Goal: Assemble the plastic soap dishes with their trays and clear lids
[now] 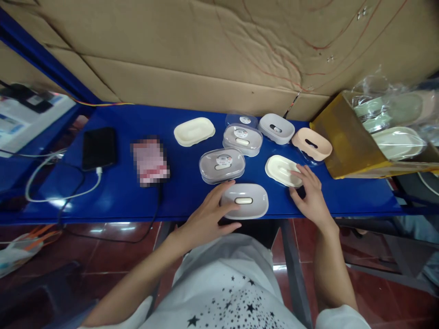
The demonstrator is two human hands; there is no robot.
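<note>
Head view: grey dish [259, 208] at the front edge of the table [187, 192], left hand [211, 211] over its left end, fingers spread. Slightly farther, right hand [313, 194] at the cream dish [277, 170], thumb apart, grip unclear. Beyond, lidded dishes [210, 165].

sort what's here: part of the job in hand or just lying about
Likely the job's:
grey dish by the left hand
cream dish by the right hand
clear-lidded dishes
peach piece
box of wrapped pieces

Likely just lying about:
black device
white cable
pixelated pink item
</note>
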